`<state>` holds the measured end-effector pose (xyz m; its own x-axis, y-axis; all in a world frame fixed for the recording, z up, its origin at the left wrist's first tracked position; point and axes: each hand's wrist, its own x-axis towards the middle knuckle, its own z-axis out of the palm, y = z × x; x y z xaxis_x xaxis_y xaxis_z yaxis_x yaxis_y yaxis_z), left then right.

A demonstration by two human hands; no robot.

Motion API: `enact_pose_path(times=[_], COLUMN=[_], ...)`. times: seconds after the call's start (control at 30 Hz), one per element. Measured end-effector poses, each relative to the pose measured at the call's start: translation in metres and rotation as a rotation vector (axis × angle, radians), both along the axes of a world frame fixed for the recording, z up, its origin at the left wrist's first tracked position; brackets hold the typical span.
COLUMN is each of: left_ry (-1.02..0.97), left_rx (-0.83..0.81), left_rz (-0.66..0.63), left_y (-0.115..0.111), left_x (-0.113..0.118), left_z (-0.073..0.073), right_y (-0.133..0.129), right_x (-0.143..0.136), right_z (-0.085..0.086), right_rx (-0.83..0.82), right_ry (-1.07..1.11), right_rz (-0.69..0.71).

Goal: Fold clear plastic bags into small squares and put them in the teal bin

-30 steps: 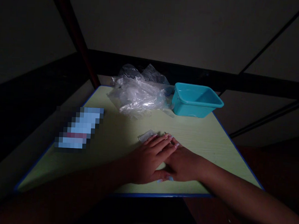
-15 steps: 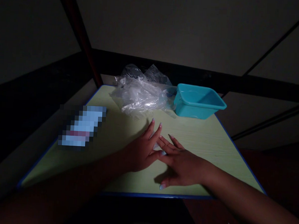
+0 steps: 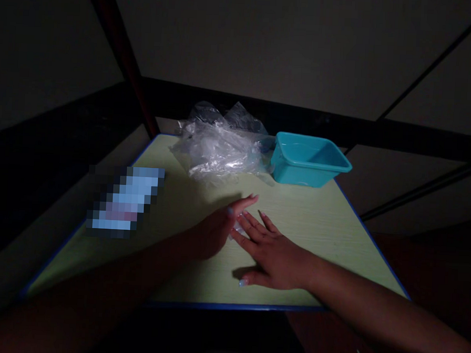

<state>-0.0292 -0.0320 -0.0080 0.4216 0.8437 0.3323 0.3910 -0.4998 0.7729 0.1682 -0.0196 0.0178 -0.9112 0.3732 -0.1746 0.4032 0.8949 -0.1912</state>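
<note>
On the pale green tabletop (image 3: pixel 312 212), a small piece of clear, shiny plastic (image 3: pixel 238 228) lies between my two hands, mostly covered by fingers; its exact kind is not visible. My right hand (image 3: pixel 273 255) rests palm down with its fingers spread, the fingertips on the plastic. Tilted up on its edge, my left hand (image 3: pixel 219 231) stands at the plastic's left side with fingers stretched out toward the right. Whether the left palm touches the plastic is hidden. Neither hand grips anything.
Beyond the hands lies a crumpled heap of clear plastic bags (image 3: pixel 225 149). A turquoise plastic basin (image 3: pixel 304 174) stands to its right, near the back edge. A blurred-out phone-like object (image 3: pixel 127 200) lies at the left edge. Blue trim (image 3: pixel 236 306) runs along the table's border.
My left hand has rolled from palm down onto its edge, its fingers now pointing right. My right hand has shifted slightly left. The view has moved a little.
</note>
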Motion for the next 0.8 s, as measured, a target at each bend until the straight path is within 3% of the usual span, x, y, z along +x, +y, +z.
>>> enact_pose_path(times=[0.13,0.33,0.43,0.6,0.7,0.8], left_ry=[0.326,0.538,0.601,0.700,0.729,0.695], left_rx=[0.118,0.296,0.319,0.296,0.298,0.349], left_rz=[-0.176,-0.204,-0.131,0.148,0.113,-0.006], left_y=[-0.007,-0.015,-0.014,-0.018,-0.020,-0.017], left_x=[0.001,0.008,0.007,0.005,0.007,0.006], left_z=[0.009,0.020,0.020,0.021,0.019,0.017], right_y=[-0.002,0.000,0.006,0.023,0.032,0.034], right_x=[0.003,0.009,0.013,0.028,0.032,0.028], right_z=[-0.006,-0.016,-0.019,-0.023,-0.022,-0.018], right_rx=[0.050,0.070,0.067,0.102,0.162,0.133], right_ry=[0.076,0.174,0.199,0.229,0.267,0.321], right_rz=[-0.006,0.037,0.043,-0.056,-0.165,-0.127])
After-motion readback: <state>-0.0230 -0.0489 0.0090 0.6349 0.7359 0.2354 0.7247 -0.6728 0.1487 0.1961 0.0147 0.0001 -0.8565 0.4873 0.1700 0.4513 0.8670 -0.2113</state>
